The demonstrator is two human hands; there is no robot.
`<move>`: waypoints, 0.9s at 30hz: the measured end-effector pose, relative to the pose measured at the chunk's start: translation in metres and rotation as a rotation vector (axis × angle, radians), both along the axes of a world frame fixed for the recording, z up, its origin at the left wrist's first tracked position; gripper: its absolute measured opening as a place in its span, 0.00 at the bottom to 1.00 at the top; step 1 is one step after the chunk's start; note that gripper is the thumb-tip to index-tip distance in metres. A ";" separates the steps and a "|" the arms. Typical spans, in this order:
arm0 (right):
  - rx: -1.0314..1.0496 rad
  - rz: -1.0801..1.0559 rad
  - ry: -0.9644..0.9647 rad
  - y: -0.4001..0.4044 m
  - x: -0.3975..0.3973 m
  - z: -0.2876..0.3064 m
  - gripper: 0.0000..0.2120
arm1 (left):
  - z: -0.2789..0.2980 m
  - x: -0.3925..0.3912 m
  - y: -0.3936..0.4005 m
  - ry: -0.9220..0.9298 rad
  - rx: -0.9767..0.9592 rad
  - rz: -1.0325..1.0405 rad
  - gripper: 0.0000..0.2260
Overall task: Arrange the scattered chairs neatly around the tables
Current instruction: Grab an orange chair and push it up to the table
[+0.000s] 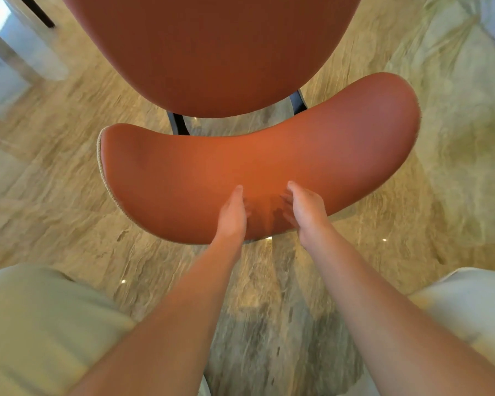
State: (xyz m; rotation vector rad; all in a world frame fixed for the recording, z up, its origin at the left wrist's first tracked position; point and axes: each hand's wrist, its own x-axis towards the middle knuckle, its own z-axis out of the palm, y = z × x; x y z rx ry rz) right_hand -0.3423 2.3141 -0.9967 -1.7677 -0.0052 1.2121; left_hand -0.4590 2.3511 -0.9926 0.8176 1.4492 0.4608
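An orange-brown leather chair fills the middle of the head view. Its curved backrest [257,155] is nearest to me, and its seat [212,52] lies beyond, joined by dark metal supports [179,124]. My left hand [232,212] and my right hand [306,210] both clasp the near edge of the backrest, close together at its middle. The thumbs lie on top; the fingers curl under and are mostly hidden.
Beige marbled floor [69,195] surrounds the chair. A pale stone table base or pillar [26,58] stands at the upper left with a dark leg [37,10] beside it. My light trouser legs [40,324] show at the bottom corners.
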 end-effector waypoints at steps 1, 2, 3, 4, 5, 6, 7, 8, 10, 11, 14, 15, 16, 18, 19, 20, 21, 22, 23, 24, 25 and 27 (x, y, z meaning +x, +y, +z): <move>-0.012 -0.015 0.013 0.002 -0.004 -0.007 0.08 | -0.008 -0.001 -0.005 0.005 -0.004 -0.004 0.21; -0.021 -0.033 0.024 0.004 -0.007 -0.014 0.08 | -0.015 -0.001 -0.010 0.008 -0.012 -0.006 0.21; -0.031 -0.050 0.035 0.005 -0.012 -0.021 0.10 | -0.021 -0.001 -0.014 0.009 -0.025 -0.004 0.21; -0.043 -0.069 0.049 0.006 -0.016 -0.028 0.11 | -0.027 -0.001 -0.018 0.012 -0.039 0.006 0.20; -0.052 -0.095 0.066 0.007 -0.019 -0.037 0.11 | -0.032 -0.002 -0.020 0.012 -0.053 0.023 0.19; -0.062 -0.125 0.081 0.006 -0.021 -0.046 0.10 | -0.036 -0.002 -0.021 0.008 -0.073 0.044 0.18; -0.080 -0.154 0.092 0.004 -0.022 -0.055 0.10 | -0.041 -0.003 -0.021 -0.001 -0.104 0.060 0.18; -0.103 -0.178 0.104 0.002 -0.022 -0.064 0.10 | -0.045 -0.005 -0.020 -0.010 -0.140 0.070 0.19; -0.147 -0.238 0.124 -0.004 -0.021 -0.076 0.10 | -0.054 -0.010 -0.018 -0.020 -0.203 0.081 0.22; -0.163 -0.277 0.131 -0.006 -0.020 -0.080 0.09 | -0.058 -0.011 -0.018 -0.026 -0.226 0.086 0.22; -0.187 -0.385 0.180 -0.011 -0.019 -0.086 0.16 | -0.074 -0.015 -0.016 -0.044 -0.290 0.126 0.23; -0.190 -0.404 0.188 -0.011 -0.019 -0.086 0.17 | -0.078 -0.016 -0.016 -0.054 -0.310 0.144 0.24; -0.192 -0.417 0.190 -0.011 -0.019 -0.088 0.18 | -0.082 -0.017 -0.016 -0.065 -0.330 0.166 0.24; -0.165 -0.434 0.196 -0.011 -0.021 -0.091 0.23 | -0.091 -0.020 -0.016 -0.081 -0.375 0.207 0.24; -0.148 -0.441 0.206 -0.010 -0.023 -0.094 0.27 | -0.096 -0.021 -0.017 -0.090 -0.396 0.227 0.25; -0.135 -0.455 0.217 -0.010 -0.024 -0.097 0.30 | -0.100 -0.023 -0.017 -0.097 -0.412 0.245 0.25; -0.119 -0.468 0.228 -0.010 -0.025 -0.100 0.31 | -0.103 -0.024 -0.018 -0.104 -0.425 0.260 0.26; -0.102 -0.473 0.242 -0.009 -0.026 -0.101 0.31 | -0.105 -0.026 -0.019 -0.111 -0.435 0.277 0.27; -0.094 -0.470 0.259 -0.009 -0.026 -0.102 0.29 | -0.107 -0.028 -0.020 -0.118 -0.443 0.291 0.29; -0.088 -0.466 0.276 -0.009 -0.026 -0.104 0.28 | -0.108 -0.030 -0.020 -0.125 -0.447 0.306 0.31; -0.078 -0.472 0.294 -0.009 -0.024 -0.105 0.28 | -0.109 -0.032 -0.020 -0.132 -0.445 0.317 0.32; -0.056 -0.483 0.324 -0.009 -0.021 -0.108 0.28 | -0.111 -0.036 -0.021 -0.141 -0.431 0.329 0.33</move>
